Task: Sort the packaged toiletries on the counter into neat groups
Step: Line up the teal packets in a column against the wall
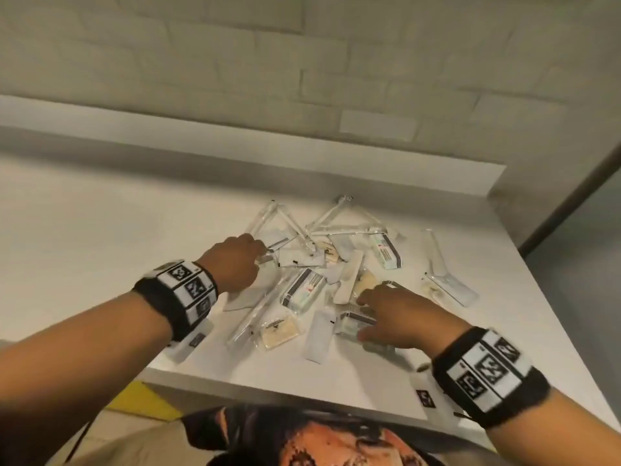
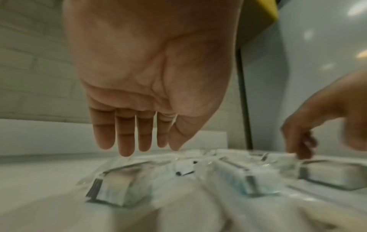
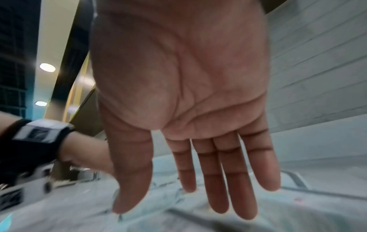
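Many small packs [image 1: 304, 292] lay in one messy heap on the white bench [image 1: 100, 237], toward its right side and close to the near edge. Long thin packs [image 1: 331, 215] were at the far side of the heap. Flat boxy packs with dark stripes [image 2: 111, 186] and soft pale packs [image 1: 281, 331] were nearer.

The left hand [image 1: 235, 264] reached over the left part of the heap. Its fingers [image 2: 125, 135] were straight and held nothing. The right hand [image 1: 398, 317] was over the near right part, wide and flat, with straight fingers [image 3: 234, 180], and held nothing too.

The packs looked light and thin. Their clear wrap looked shiny, so they might slip. The long ones might bend. It looked best to pinch each pack by its sides near the middle and lift one kind at a time.
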Motion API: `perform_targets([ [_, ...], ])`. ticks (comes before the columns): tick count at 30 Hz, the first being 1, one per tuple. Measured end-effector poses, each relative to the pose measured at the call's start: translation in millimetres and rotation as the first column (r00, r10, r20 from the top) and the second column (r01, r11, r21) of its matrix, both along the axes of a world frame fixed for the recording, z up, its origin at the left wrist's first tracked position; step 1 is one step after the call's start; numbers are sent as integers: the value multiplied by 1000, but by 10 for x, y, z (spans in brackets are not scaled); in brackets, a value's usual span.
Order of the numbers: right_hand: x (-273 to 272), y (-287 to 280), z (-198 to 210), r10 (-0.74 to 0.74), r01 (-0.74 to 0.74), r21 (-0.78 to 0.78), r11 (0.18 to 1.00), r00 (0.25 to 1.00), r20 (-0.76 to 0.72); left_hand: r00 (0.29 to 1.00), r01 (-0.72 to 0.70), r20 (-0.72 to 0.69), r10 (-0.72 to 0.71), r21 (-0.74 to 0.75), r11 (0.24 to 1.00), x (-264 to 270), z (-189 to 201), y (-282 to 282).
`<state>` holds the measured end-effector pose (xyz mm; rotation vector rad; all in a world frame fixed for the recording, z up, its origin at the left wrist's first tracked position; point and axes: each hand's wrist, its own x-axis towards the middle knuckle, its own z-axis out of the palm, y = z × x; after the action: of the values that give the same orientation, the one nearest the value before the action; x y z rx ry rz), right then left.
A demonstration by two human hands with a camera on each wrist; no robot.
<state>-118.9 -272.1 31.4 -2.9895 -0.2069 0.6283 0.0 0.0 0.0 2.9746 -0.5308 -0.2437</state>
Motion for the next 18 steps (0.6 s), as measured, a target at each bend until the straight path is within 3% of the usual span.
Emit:
perform_targets([
  [3,-30,97,-118,12,-13,-67,998,1000,-13,999,-53,-8,53,60,997,124,-31,-74],
  [7,-49,66,-215,-24,24,-44,999,1000,-3,997,-71,9,71,189,979,140,-54,-163],
  [9,-11,-23,-129,-82,83,-9,997,996,41,994,-108,8,108,128,986,137,-31,-168],
  [13,107,-332,11,-246,233,86,969,947,204,983,-158,69,169,-146,977,54,106,-237],
  [16,211,-514,-65,-319,317,45,947,921,225,993,-81,63,97,-216,973,-83,256,-391],
  [18,261,-561,-163,-324,330,-4,944,929,179,1000,0,-25,-5,-198,980,-147,271,-527],
])
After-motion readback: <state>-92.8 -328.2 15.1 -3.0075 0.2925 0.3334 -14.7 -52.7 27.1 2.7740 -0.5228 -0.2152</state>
